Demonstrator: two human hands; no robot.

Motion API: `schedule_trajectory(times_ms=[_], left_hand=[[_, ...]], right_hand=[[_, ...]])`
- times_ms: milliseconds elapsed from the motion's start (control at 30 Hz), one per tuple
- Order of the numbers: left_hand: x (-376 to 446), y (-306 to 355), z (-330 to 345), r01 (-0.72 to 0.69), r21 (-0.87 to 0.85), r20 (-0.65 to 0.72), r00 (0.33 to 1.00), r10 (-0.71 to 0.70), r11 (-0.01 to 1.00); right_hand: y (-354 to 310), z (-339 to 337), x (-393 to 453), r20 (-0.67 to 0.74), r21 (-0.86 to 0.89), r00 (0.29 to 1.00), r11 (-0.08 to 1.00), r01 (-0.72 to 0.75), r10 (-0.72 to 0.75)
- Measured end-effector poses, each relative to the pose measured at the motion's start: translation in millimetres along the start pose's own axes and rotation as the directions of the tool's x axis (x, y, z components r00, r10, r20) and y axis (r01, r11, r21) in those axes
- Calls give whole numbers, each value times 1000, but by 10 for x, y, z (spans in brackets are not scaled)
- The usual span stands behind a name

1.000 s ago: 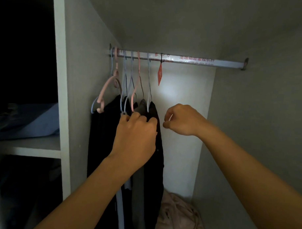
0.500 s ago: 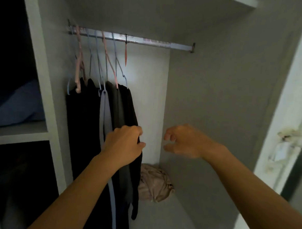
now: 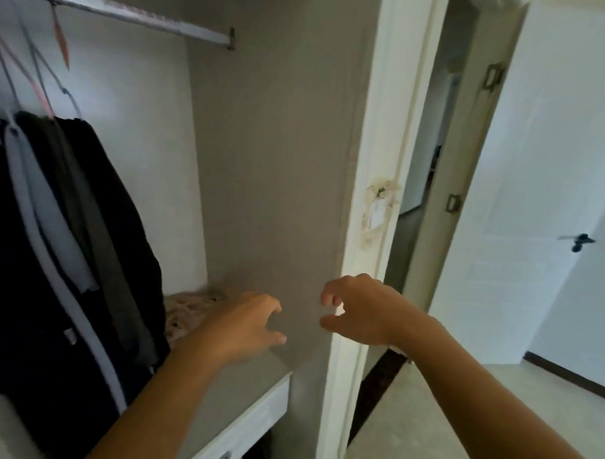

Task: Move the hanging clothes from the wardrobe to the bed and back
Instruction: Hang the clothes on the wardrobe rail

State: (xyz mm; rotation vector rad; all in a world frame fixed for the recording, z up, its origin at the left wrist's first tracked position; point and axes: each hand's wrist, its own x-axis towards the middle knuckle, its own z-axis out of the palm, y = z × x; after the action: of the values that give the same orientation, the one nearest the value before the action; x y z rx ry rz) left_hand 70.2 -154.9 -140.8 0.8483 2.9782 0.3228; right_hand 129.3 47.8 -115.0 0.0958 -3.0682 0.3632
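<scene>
While clothes point(image 3: 71, 221) hang left, both hands' fingers point(image 3: 274, 309) hold nothing.

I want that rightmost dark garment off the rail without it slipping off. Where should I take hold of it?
Grip the grey wire hanger just above the black garment's shoulder, reaching from the right, where the metal rail and wardrobe are bare. The cloth hangs loose, so it would probably slide if pulled.
</scene>
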Motion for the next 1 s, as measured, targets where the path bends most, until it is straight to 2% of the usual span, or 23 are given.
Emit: schedule_trajectory(times_ms=[267, 567, 800, 1000], left_hand=[[36, 1101, 467, -199, -113, 60, 976, 207, 973], [-359, 2796, 855, -406, -125, 157, 893, 422, 905], [-816, 4193, 1200, -577, -131, 204, 780, 591, 806], [-1202, 5283, 1485, -712, -135, 252, 647, 719, 689]], right_hand=[[730, -129, -1103, -5, 71, 972, 970, -234, 235], [1611, -341, -2850, -33, 78, 872, 871, -485, 488], [2138, -487, -4389, -85, 43, 715, 720, -693, 694], [2366, -584, -5562, -118, 33, 560, 567, -823, 820]])
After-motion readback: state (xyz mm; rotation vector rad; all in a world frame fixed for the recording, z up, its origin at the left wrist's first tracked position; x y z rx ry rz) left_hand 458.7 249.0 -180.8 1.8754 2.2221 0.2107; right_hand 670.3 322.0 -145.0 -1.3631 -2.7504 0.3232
